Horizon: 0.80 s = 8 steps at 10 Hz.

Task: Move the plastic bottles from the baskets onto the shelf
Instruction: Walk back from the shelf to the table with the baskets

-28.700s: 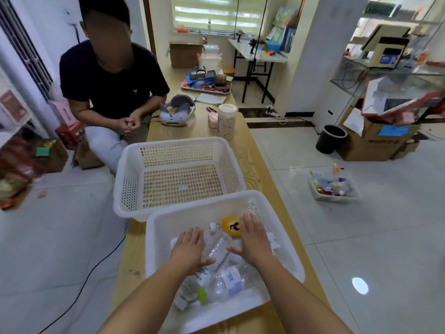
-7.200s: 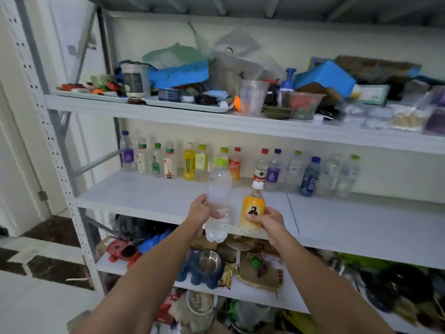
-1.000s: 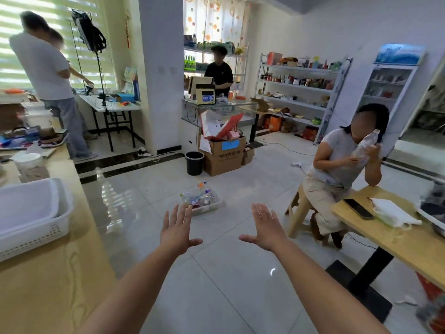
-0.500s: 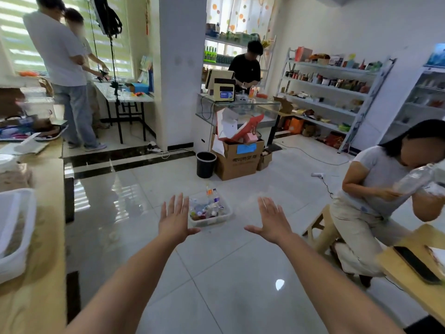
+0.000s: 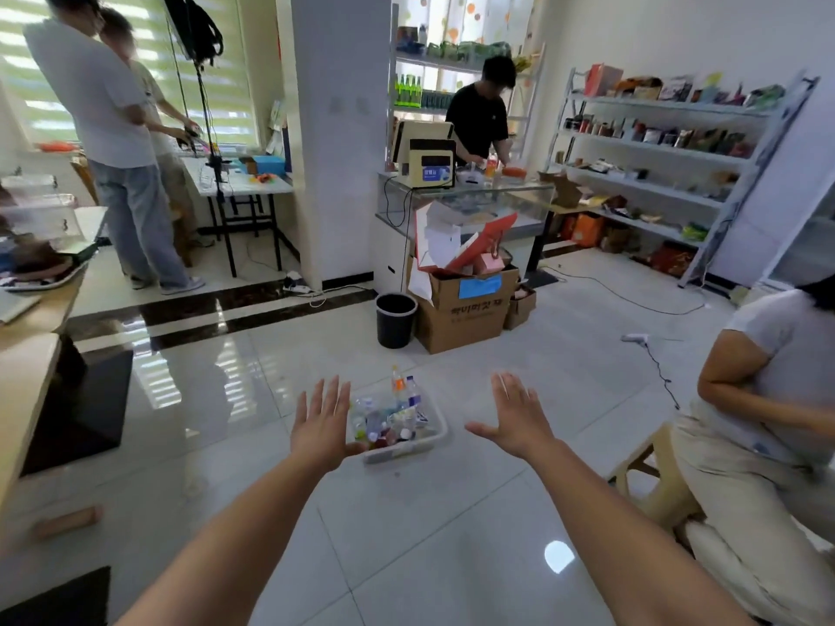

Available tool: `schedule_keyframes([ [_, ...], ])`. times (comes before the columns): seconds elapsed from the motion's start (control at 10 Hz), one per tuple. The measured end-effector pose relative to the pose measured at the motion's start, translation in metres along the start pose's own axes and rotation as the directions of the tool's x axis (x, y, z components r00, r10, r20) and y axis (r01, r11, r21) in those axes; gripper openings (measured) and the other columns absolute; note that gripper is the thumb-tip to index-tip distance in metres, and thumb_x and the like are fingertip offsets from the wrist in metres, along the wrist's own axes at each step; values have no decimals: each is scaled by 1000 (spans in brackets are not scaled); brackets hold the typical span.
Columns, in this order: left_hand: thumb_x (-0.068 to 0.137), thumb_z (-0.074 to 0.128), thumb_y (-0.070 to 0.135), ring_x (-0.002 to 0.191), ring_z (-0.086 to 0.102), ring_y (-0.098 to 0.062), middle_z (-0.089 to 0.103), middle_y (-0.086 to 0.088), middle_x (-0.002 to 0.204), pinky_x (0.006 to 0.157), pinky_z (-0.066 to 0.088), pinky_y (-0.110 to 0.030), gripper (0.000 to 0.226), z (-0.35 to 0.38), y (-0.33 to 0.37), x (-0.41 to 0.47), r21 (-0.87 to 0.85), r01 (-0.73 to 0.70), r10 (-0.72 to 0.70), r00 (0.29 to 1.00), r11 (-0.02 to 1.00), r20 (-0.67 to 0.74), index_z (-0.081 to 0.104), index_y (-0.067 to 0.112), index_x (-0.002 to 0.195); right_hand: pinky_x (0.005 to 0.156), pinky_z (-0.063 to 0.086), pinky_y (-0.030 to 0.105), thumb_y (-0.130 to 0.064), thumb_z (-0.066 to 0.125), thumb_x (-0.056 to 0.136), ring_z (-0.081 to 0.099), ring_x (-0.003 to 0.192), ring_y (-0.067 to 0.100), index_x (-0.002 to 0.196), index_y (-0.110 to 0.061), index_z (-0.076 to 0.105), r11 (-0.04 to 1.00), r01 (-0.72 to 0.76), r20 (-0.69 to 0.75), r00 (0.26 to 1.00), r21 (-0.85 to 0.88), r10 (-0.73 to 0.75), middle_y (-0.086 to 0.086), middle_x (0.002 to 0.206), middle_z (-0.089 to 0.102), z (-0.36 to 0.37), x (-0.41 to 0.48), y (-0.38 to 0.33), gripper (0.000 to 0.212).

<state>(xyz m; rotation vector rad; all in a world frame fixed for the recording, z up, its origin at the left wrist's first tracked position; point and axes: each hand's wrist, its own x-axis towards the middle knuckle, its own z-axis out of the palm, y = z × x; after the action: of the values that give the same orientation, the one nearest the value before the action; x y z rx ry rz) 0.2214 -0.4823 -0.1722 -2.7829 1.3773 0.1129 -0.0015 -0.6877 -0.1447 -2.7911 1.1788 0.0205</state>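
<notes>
On the glossy tiled floor [image 5: 253,399], near a cardboard box [image 5: 465,316] and a black bin [image 5: 395,320], a white basket [image 5: 400,450] is sitting while the left hand [image 5: 321,429] and right hand [image 5: 519,420] are hovering before it, fingers spread and holding nothing, with plastic bottles [image 5: 397,413] crowding inside the basket.

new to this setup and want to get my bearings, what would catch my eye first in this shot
Two bare hands dominate the foreground, the left hand and right hand, both spread open and empty above the tiled floor. Between them on the floor sits a white basket crowded with plastic bottles. Beyond it, an overfilled cardboard box stands beside a black bin.
</notes>
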Motion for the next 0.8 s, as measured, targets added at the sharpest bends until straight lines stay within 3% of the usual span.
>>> schedule_keyframes([
  [0.3, 87, 43, 67, 146, -22, -29, -23, -8, 159, 117, -14, -47, 103, -25, 38, 155, -11, 72, -72, 997, 997, 15, -17, 14, 152, 119, -3, 43, -75, 43, 83, -10, 149, 22, 153, -14, -10, 999, 52, 14, 999, 3, -52, 7, 162, -11, -23, 172, 69, 107],
  [0.8, 88, 42, 67, 146, -22, -30, -26, -9, 158, 118, -12, -49, 104, 0, 30, 409, 16, 128, -129, 985, 992, 111, -20, 13, 150, 120, -4, 42, -72, 45, 84, -11, 149, 22, 153, -14, -9, 992, 128, 106, 986, 0, -128, 6, 162, -11, 4, 445, 99, 105],
])
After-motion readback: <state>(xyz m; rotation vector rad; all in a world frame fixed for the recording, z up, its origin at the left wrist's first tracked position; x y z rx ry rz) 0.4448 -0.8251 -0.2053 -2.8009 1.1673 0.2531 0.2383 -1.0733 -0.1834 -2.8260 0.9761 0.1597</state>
